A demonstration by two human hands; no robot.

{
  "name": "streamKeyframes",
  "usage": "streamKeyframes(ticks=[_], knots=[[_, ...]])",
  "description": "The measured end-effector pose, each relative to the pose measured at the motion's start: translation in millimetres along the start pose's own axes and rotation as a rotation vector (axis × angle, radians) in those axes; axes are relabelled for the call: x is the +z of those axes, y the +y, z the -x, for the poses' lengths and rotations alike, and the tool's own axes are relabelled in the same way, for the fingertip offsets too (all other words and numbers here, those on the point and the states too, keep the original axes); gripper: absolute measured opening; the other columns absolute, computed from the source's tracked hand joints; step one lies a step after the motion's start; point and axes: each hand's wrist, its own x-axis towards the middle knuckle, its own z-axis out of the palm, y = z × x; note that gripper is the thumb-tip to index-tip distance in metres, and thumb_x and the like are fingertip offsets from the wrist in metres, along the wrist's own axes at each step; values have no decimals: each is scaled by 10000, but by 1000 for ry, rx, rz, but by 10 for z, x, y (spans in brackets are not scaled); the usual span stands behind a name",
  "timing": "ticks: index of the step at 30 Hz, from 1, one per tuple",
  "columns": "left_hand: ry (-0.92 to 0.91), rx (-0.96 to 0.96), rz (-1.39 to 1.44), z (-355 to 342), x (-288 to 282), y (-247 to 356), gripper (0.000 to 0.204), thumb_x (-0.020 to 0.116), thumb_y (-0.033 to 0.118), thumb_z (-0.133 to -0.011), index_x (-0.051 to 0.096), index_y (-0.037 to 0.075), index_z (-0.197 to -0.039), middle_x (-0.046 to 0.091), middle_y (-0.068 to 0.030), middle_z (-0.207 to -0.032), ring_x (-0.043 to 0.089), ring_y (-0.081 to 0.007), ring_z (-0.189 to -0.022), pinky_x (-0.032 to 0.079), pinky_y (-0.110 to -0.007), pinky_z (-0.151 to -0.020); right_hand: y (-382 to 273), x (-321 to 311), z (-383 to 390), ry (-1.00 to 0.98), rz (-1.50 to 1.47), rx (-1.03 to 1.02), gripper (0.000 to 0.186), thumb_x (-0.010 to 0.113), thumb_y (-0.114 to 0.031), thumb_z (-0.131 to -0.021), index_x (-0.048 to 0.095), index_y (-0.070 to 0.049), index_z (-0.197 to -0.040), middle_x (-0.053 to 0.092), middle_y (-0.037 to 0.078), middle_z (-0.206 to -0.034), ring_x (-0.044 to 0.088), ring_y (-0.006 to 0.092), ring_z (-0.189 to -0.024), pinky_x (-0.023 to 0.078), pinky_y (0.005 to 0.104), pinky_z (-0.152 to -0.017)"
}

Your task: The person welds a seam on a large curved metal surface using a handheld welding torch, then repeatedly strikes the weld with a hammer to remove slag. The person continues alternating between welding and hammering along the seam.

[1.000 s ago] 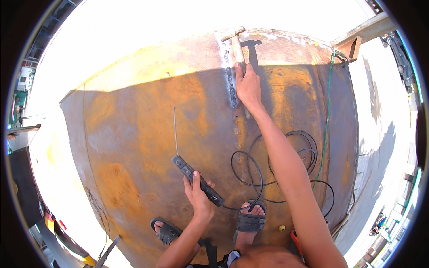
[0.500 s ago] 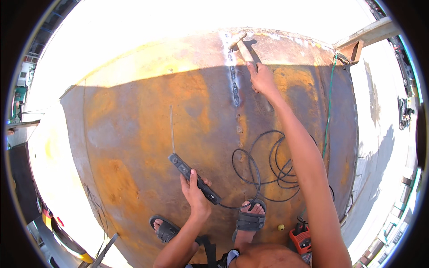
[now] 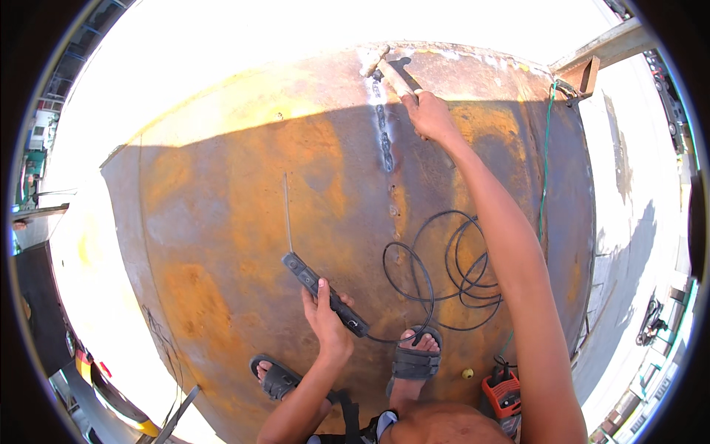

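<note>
While left hand (image 3: 326,325) curls fingers around black holder (image 3: 302,273) with thin rod (image 3: 288,214), right hand (image 3: 431,117) has fingers wrapped around hammer (image 3: 397,80). Hammer head (image 3: 375,61) is at far end of weld line (image 3: 382,127) on rusty plate (image 3: 244,259); contact unclear. Black cable (image 3: 432,297) lies looped near right sandal (image 3: 416,364).

Your left hand (image 3: 326,324) is holding the long black electrode holder (image 3: 299,271) left of the looped black cable (image 3: 431,298) lying on the rusty metal plate (image 3: 222,222). Beyond the cable, the narrow grey weld bead (image 3: 383,127) is running lengthwise, the wooden-handled metal hammer (image 3: 396,81) in your right hand (image 3: 433,116) overlapping its far end. The boxy red case (image 3: 502,394) is sitting rightward.
</note>
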Motion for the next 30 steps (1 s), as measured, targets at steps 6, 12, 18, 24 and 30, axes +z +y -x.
streamKeyframes(ticks=[6,12,18,24,30], knots=[[-40,-2,-3,21,-12,-68,241,633,264,-1123,532,80,-1242,563,-40,-1033,597,-160,-757,530,-351,-697,253,127,-167,191,57,8,412,543,-364,-1120,636,35,-1091,671,142,-679,679,230,-548,544,413,-518],[-3,1,20,-2,-6,-54,233,638,251,-1120,531,80,-1235,538,-35,-986,592,-161,-737,527,-353,-684,339,40,-385,351,-68,-63,325,571,-279,-1077,601,40,-1021,730,173,-810,711,249,-607,552,432,-548],[-2,-15,45,-40,25,-80,246,663,245,-1110,526,84,-1235,501,-20,-921,590,-162,-707,531,-362,-664,616,53,-722,55,299,-134,320,560,-269,-1056,624,43,-1031,720,152,-768,684,236,-597,549,398,-570],[13,-25,43,-70,21,-94,252,657,255,-1113,527,86,-1247,531,-29,-968,591,-162,-720,531,-361,-675,447,184,-504,173,-4,-135,245,571,-198,-1047,631,34,-996,657,98,-715,614,189,-548,482,369,-497],[-15,-20,23,-52,65,-55,270,637,272,-1122,529,82,-1280,598,-50,-1122,590,-160,-753,531,-355,-696,288,61,-369,127,-460,140,273,573,-202,-1058,651,58,-1021,668,126,-698,643,220,-533,513,391,-508]])
